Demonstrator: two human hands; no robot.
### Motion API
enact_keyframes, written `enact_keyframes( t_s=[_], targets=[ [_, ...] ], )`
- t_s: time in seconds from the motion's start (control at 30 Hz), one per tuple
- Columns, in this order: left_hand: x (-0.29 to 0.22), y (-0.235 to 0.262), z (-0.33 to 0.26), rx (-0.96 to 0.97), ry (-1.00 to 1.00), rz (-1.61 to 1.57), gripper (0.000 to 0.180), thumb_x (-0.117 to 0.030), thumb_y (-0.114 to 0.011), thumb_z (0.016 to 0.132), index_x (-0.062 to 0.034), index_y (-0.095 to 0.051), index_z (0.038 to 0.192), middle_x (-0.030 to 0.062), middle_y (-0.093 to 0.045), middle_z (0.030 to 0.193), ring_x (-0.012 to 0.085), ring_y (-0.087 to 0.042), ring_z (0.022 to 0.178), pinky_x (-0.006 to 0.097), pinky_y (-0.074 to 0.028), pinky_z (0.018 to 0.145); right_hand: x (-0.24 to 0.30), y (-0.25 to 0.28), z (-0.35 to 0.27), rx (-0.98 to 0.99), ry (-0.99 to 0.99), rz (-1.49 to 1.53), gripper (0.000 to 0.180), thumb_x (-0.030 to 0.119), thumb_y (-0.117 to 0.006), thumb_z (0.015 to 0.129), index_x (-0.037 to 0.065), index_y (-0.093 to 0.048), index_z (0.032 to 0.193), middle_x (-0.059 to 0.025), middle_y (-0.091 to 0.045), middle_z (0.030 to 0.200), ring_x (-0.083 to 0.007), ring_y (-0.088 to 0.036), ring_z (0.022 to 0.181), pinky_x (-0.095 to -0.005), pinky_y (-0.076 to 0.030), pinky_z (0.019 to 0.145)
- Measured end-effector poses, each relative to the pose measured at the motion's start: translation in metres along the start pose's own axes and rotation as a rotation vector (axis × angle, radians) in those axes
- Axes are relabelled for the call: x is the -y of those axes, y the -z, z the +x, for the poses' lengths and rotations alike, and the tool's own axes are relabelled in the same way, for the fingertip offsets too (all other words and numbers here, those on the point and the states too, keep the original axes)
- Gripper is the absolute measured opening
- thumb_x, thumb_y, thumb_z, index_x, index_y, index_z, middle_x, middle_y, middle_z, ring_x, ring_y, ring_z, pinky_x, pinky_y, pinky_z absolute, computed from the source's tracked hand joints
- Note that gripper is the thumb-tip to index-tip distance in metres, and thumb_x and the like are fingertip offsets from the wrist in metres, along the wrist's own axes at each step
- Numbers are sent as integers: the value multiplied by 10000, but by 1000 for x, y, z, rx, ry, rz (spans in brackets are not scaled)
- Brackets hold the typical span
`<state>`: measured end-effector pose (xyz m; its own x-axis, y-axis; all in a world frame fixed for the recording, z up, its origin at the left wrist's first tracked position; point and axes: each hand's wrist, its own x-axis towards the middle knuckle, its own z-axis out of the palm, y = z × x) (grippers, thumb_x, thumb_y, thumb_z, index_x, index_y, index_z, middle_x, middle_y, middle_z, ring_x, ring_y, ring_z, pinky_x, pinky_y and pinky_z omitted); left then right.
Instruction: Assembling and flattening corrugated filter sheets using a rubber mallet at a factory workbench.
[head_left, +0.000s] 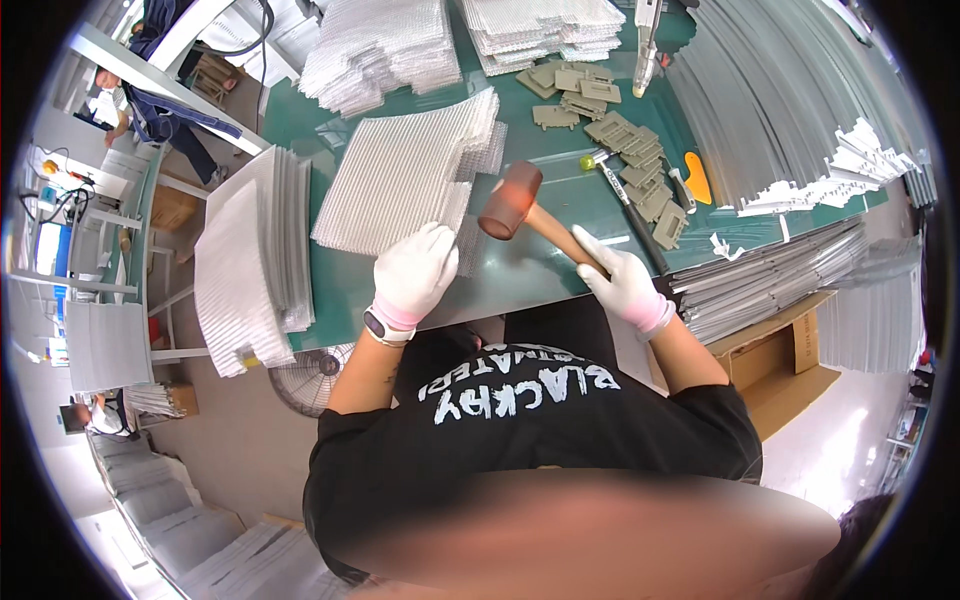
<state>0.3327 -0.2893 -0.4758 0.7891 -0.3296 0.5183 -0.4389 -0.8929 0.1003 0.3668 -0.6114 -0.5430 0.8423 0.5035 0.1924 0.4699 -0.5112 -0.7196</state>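
My left hand, in a white glove, rests on the near corner of a stack of white mesh panels lying on the green table. My right hand, also gloved, grips the wooden handle of a rubber mallet. The mallet's reddish-brown head hovers just right of the mesh stack, above the table. A wristwatch sits on my left wrist.
Grey plastic clips lie scattered at the back right, beside a yellow-tipped tool and an orange scraper. Long grey metal strips are piled at right. More mesh stacks stand behind and on a side stand. A person is at far left.
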Motion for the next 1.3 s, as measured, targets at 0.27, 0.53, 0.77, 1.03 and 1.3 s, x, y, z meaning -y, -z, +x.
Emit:
enact_keyframes(
  t_s=[0.27, 0.53, 0.77, 1.03, 1.3],
  targets=[
    [1, 10, -1, 89, 102, -34, 160, -56, -662, 820, -11, -653, 973, 129, -678, 907, 304, -681, 855, 372, -551, 721, 12, 4, 25, 295, 62, -281, 546, 326, -567, 969, 234, -443, 1493, -173, -646, 741, -366, -647, 662, -475, -504, 614],
    [1, 4, 0, -48, 10, -25, 109, -192, -636, 850, -97, -584, 858, 76, -581, 806, 271, -626, 707, 377, -520, 611, 16, 8, 14, 463, 57, -367, 535, 315, -581, 959, 215, -485, 1476, -190, -690, 833, -365, -667, 705, -461, -524, 658],
    [5, -37, -26, 369, 6, -56, 171, -260, -639, 836, -93, -606, 845, 86, -619, 832, 286, -646, 798, 419, -528, 688, 5, 113, -18, 606, -527, 378, 588, 126, -579, 911, 58, -470, 1486, 21, -563, 765, -47, -489, 586, -218, -426, 537],
    [43, -20, -3, 417, -367, -114, 561, -311, -828, 644, -107, -648, 1135, 106, -603, 1227, 309, -519, 1244, 484, -388, 1087, -13, 91, -45, 563, -607, 609, 641, 144, -618, 927, 41, -400, 1520, -1, -570, 764, -66, -504, 580, -218, -414, 532],
    [67, -93, 9, 438, -364, -170, 798, -509, -723, 777, -73, -512, 1411, 201, -423, 1500, 416, -330, 1428, 536, -256, 1174, -5, 62, -32, 569, -389, 848, 805, 324, -669, 921, -19, -292, 1544, -63, -604, 769, -97, -508, 561, -229, -418, 539]
  ],
)
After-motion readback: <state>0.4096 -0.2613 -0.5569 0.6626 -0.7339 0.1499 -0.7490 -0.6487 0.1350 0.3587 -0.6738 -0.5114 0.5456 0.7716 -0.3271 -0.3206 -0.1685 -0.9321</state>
